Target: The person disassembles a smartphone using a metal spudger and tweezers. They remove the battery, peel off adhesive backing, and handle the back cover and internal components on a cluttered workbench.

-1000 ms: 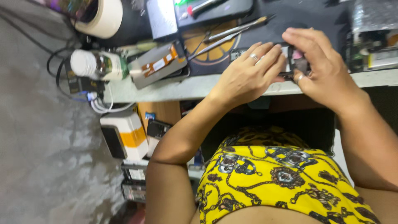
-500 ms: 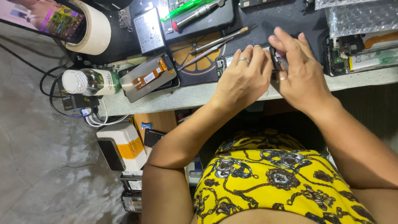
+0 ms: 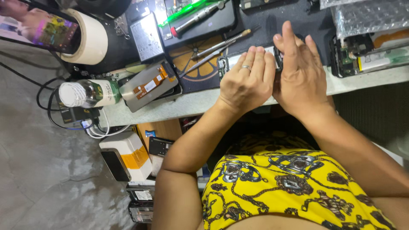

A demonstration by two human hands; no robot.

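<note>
My left hand (image 3: 246, 83), with a ring on one finger, and my right hand (image 3: 299, 70) are pressed together at the front edge of the workbench (image 3: 187, 104). Between the palms sits a dark opened phone (image 3: 277, 54); only slivers of its frame show, one between the hands and one left of the left fingers. The fingers of both hands are stretched out flat along it. The rest of the phone is hidden. Metal tweezers and a thin brush (image 3: 217, 44) lie on the mat just beyond my left hand.
A screen panel with an orange flex (image 3: 149, 85), a bottle (image 3: 87, 93), a tape roll (image 3: 89, 40), a screwdriver (image 3: 196, 17) and a lit phone (image 3: 40, 25) lie to the left. Another opened phone (image 3: 366, 57) and bubble wrap (image 3: 366, 17) are on the right. A white box (image 3: 128, 155) stands below the bench.
My fingers were curled around the phone; now both hands lie flat against it with fingers extended. The camera view has shifted, so the bench sits lower and more to the right.
</note>
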